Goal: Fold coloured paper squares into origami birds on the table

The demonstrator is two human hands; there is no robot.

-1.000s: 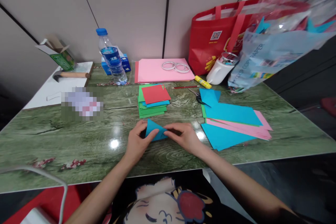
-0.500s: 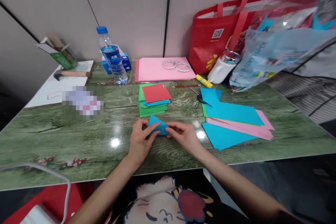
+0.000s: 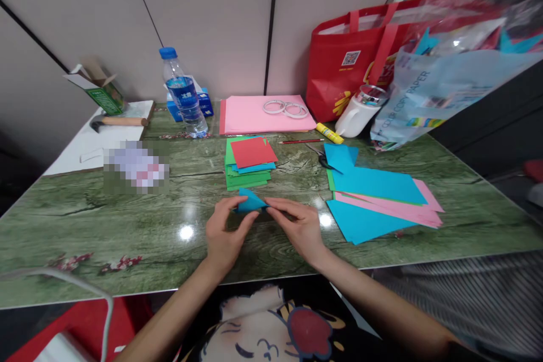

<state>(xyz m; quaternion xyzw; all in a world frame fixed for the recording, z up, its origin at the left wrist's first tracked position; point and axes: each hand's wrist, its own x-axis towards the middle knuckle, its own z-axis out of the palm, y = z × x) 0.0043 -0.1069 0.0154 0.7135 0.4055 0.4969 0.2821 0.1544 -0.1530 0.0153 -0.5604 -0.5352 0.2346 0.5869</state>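
Note:
Between my two hands is a small folded piece of blue paper (image 3: 250,201), held just above the table near its front edge. My left hand (image 3: 224,230) grips its left side, with the thumb below and the fingers on top. At the right corner, the thumb and fingers of my right hand (image 3: 298,226) pinch the paper. Right behind it lies a stack of square paper sheets (image 3: 253,152), red on top with green and blue below. To the right are larger blue sheets (image 3: 377,184) over pink sheets (image 3: 428,195).
Scissors (image 3: 324,159) lie partly under blue paper. Behind are a pencil (image 3: 301,141), a glue stick (image 3: 330,133), tape rolls (image 3: 285,108) on pink paper, a white mug (image 3: 361,111) and a red bag (image 3: 352,62). A water bottle (image 3: 184,96) and a hammer (image 3: 119,121) stand or lie left.
The blue paper has gone from a flat triangle to a tilted, curved shape. My left hand has shifted slightly left and its fingers have moved along the paper's edge.

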